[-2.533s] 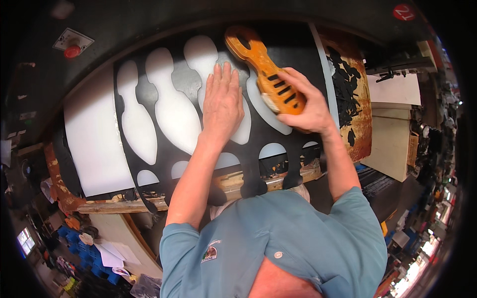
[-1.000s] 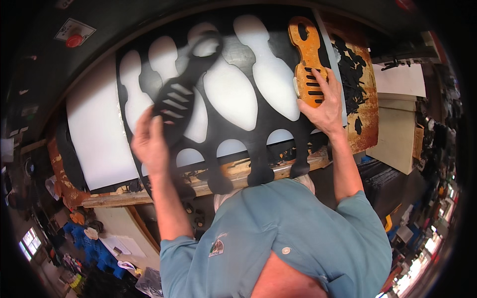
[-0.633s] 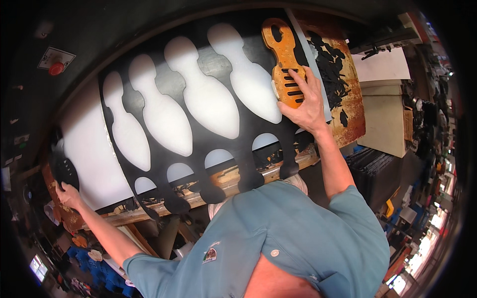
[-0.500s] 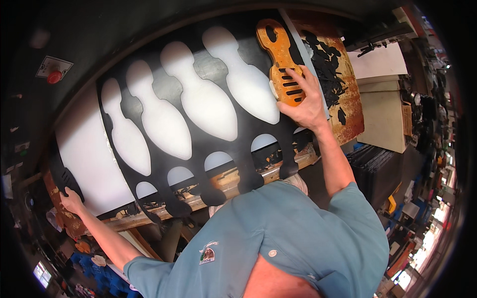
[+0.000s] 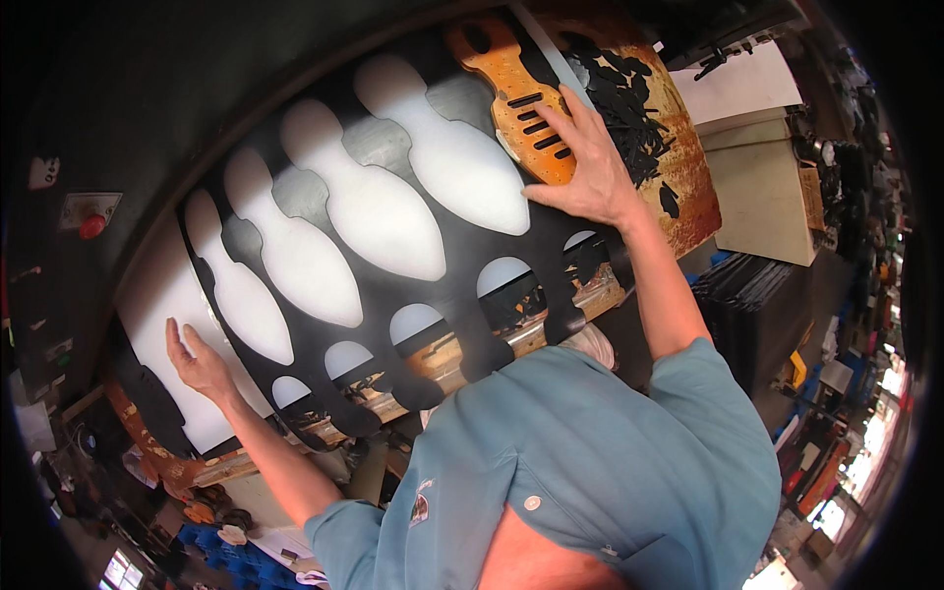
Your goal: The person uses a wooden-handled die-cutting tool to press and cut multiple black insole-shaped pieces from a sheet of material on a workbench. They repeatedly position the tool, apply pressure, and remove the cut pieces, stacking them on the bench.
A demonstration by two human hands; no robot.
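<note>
An orange cutting die (image 5: 531, 116) with a ring-shaped end and several dark slots lies at the far right end of a black sheet (image 5: 383, 146). My right hand (image 5: 595, 172) is spread over the die's near right part, thumb by its lower tip and fingers stretched along its edge; how firmly they touch is unclear. My left hand (image 5: 205, 372) is open over a white board (image 5: 162, 305), fingers apart and nothing in them. Left of that hand lies a dark cut piece (image 5: 155, 403). Several sole-shaped holes in the sheet show white board beneath.
Black scraps (image 5: 629, 113) are heaped on a rusty plate (image 5: 688, 187) at right. A red button (image 5: 91, 227) sits on the dark machine at left. The sheet's scalloped near edge hangs over a wooden beam (image 5: 433, 366). Stacked black sheets (image 5: 752, 305) stand at lower right.
My left hand has let go of the black slotted piece at the far left and moved right, over the white board. My right hand stays at the die, its fingers now nearer the right edge.
</note>
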